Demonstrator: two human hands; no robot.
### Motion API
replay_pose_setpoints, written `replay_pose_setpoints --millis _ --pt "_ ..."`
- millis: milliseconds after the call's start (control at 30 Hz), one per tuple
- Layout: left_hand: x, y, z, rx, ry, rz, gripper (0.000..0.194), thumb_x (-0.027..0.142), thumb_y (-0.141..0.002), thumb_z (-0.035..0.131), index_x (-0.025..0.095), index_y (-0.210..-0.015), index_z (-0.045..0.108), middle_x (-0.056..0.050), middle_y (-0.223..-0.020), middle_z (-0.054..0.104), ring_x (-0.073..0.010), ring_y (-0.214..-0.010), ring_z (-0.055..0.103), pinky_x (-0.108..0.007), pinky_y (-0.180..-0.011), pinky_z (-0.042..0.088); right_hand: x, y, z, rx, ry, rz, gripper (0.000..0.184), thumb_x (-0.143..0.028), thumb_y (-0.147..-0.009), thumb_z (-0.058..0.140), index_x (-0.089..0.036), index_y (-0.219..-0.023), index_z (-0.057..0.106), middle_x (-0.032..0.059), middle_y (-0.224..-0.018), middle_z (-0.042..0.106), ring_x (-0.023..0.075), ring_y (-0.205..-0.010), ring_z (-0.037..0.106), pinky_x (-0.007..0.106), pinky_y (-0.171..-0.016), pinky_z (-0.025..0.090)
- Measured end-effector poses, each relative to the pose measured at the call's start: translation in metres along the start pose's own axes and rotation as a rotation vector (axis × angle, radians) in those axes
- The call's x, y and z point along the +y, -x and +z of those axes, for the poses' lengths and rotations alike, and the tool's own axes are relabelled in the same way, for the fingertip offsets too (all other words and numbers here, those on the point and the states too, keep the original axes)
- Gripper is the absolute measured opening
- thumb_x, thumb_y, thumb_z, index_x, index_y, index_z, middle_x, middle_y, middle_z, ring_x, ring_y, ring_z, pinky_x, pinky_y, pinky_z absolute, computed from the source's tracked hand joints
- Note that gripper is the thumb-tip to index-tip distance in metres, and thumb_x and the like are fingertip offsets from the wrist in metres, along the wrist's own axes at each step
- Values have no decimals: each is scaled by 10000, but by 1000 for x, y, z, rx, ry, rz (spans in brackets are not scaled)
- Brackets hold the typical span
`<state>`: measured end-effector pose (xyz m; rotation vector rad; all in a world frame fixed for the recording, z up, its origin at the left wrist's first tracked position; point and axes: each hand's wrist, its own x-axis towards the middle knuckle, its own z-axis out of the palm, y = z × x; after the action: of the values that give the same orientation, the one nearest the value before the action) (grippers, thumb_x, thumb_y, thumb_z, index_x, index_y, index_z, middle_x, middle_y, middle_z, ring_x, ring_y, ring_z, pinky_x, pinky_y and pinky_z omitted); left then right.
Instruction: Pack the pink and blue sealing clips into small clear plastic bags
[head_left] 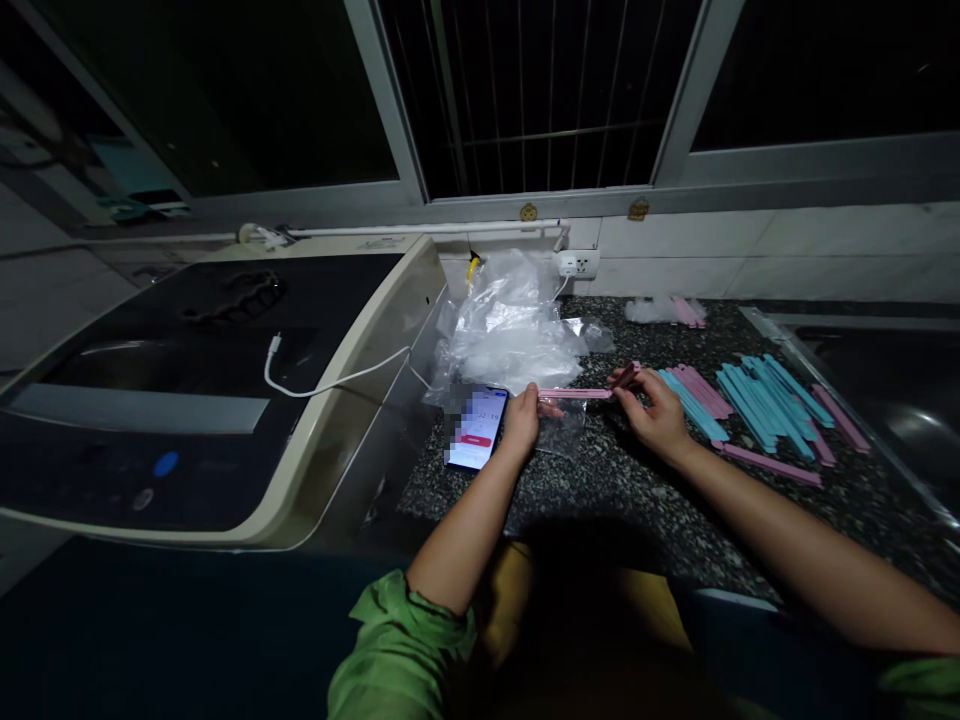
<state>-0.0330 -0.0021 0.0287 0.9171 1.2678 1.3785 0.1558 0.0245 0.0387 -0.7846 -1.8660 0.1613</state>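
My left hand [523,417] pinches the left end of a long pink strip [576,394], held level just above the dark speckled counter [600,490]. My right hand [654,410] grips the strip's right end. A small clear plastic bag [561,432] lies flat on the counter right under the strip, below my left fingers. To the right of my right hand lies a spread of pink and blue strips [757,408]. A phone [478,427] with a lit screen rests next to my left hand.
A heap of clear plastic bags [510,325] sits behind the phone. A washing machine [195,390] with a white cable [330,378] on its lid fills the left. A metal sink [877,380] bounds the right. More pink strips [686,311] lie by the tiled wall.
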Motion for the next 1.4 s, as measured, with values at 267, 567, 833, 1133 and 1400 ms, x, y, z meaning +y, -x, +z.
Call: replay_pose_setpoints --millis 267,567,833,1133,1400 --pt "-5 -3 -1 -25 -20 41 494 536 -822 385 155 -602 609 -48 -469 625 -208 -537 617 -332 -642 484 1 8 -5 -7 -71 159 143 -288 -838 510 -213 -929 591 64 -911 658 201 -831 624 359 -760 504" --pt "-8 -6 -1 -12 3 22 499 547 -815 374 156 -598 593 -48 -456 607 -210 -567 625 -321 -625 473 -2 10 -6 52 -185 262 186 -353 -833 524 -211 -935 586 78 -952 675 209 -875 634 381 -817 506" --pt "-10 -6 -2 -10 97 23 482 556 -792 407 154 -589 576 -53 -467 601 -208 -604 629 -298 -595 457 0 11 -8 69 -214 274 203 -379 -826 532 -209 -916 597 74 -921 672 203 -887 628 381 -832 502" --pt "-4 -3 1 38 201 -47 459 524 -774 460 152 -518 545 -29 -417 555 -159 -483 584 -265 -552 443 -6 10 -12 62 -256 307 198 -387 -810 549 -210 -855 625 64 -870 673 196 -855 621 379 -837 504" --pt "5 3 3 60 299 -106 423 484 -768 496 141 -528 555 -17 -413 553 -129 -442 570 -240 -543 436 -6 13 -13 79 -328 338 178 -372 -782 591 -207 -846 607 54 -848 667 183 -793 620 370 -791 519"
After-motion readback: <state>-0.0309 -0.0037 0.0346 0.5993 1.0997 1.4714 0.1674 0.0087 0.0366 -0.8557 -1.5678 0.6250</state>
